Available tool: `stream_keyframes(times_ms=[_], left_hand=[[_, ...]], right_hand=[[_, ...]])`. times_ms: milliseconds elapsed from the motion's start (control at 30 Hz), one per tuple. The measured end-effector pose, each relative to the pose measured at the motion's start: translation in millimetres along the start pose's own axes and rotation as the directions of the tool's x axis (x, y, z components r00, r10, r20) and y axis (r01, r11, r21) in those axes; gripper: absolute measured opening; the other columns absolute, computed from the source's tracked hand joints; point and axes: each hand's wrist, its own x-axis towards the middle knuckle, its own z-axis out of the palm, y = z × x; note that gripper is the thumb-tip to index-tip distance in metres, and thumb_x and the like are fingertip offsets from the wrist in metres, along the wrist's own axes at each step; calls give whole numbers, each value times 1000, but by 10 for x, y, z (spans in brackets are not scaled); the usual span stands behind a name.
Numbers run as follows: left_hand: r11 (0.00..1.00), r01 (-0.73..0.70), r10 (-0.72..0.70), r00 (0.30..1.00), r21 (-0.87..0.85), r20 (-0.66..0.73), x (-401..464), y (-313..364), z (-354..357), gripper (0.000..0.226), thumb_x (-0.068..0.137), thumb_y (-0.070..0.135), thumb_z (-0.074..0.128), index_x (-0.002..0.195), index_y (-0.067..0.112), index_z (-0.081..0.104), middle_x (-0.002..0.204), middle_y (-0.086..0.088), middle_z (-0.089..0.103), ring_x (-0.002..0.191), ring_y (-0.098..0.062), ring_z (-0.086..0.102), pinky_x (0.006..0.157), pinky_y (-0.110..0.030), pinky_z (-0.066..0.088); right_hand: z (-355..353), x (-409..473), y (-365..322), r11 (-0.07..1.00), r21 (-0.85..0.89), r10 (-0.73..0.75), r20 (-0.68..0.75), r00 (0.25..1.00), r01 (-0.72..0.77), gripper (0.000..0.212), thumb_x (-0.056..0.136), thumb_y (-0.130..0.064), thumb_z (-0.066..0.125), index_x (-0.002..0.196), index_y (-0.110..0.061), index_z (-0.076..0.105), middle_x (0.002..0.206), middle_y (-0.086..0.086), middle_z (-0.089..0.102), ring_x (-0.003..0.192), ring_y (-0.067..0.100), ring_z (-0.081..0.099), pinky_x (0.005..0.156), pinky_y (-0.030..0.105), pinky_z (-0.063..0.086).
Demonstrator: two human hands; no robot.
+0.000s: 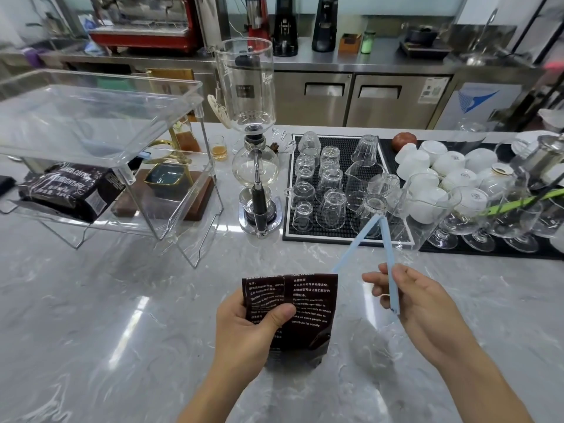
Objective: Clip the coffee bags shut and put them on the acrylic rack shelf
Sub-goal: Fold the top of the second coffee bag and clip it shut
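While my left hand (253, 319) fingers grip the dark brown printed coffee bag (300, 312) upright on the grey marble desk (122, 315), my right hand (418, 303) fingers pinch the open pale blue plastic clip (386, 254). At ten o'clock, the clear acrylic rack (100, 123) holds a black coffee bag (70, 190) on its lower shelf.

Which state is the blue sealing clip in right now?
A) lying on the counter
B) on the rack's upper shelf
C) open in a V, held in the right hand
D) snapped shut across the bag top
C: the blue sealing clip is spread open in a V, one arm pinched in the right hand, beside the coffee bag held by the left hand.
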Motion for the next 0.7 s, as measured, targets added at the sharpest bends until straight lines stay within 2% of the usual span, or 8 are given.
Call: stream_keyframes(times_ms=[100, 167, 267, 367, 467, 567, 700], left_hand=[[1000, 4, -4, 1000, -4, -3, 2, -1, 2, 27, 66, -12, 77, 72, 14, 71, 66, 3, 78, 63, -9, 74, 56, -16, 56], [1000, 6, -6, 1000, -8, 0, 1, 1, 3, 28, 66, -12, 78, 72, 14, 71, 67, 3, 78, 63, -9, 74, 56, -17, 56], [1000, 9, -9, 1000, -15, -3, 2, -5, 0, 28, 66, -12, 77, 72, 14, 70, 66, 3, 77, 63, -9, 74, 56, -17, 56], [1000, 3, -3, 1000, -16, 1, 3, -8, -2, 27, 66, -12, 78, 73, 13, 71, 67, 3, 78, 64, -10, 74, 56, -18, 57], [999, 2, -2, 1000, -32, 5, -5, 2, 3, 27, 66, -15, 76, 72, 11, 70, 65, 4, 77, 61, -8, 74, 55, -16, 56], [999, -7, 7, 1000, -33, 13, -13, 9, 4, 28, 66, -16, 75, 72, 11, 70, 64, 5, 77, 61, -7, 74, 54, -15, 55], [1000, -12, 12, 1000, -24, 4, -5, -8, -5, 31, 65, -13, 77, 70, 17, 72, 66, 4, 78, 63, -9, 74, 56, -17, 57]], right_hand=[[31, -17, 8, 994, 95, 62, -36, 997, -58, 21, 90, -20, 52, 95, -6, 67, 80, 6, 69, 68, 16, 52, 65, 28, 43], [72, -39, 17, 984, 149, 99, -42, 994, -92, 21, 85, -23, 56, 94, -9, 69, 73, 1, 65, 65, 13, 54, 58, 24, 48], [159, -75, 56, 977, 177, 131, -58, 990, -119, 20, 92, -18, 54, 99, -7, 69, 62, -2, 59, 55, 10, 52, 49, 21, 49], [251, -107, 92, 991, 113, 81, -80, 993, -72, 22, 94, -15, 54, 102, 0, 68, 62, 2, 52, 55, 13, 45, 54, 27, 44], [306, -135, 72, 998, 53, 27, -84, 996, -23, 20, 94, -14, 55, 98, 0, 69, 69, 11, 50, 55, 15, 45, 53, 27, 42], [322, -139, 30, 997, 80, 17, -74, 997, -11, 18, 94, -12, 54, 95, 1, 68, 72, 14, 54, 55, 17, 47, 54, 28, 43], [334, -152, 15, 985, 168, 43, -33, 999, -37, 19, 94, -10, 53, 98, 4, 65, 68, 9, 55, 53, 15, 51, 51, 27, 46]])
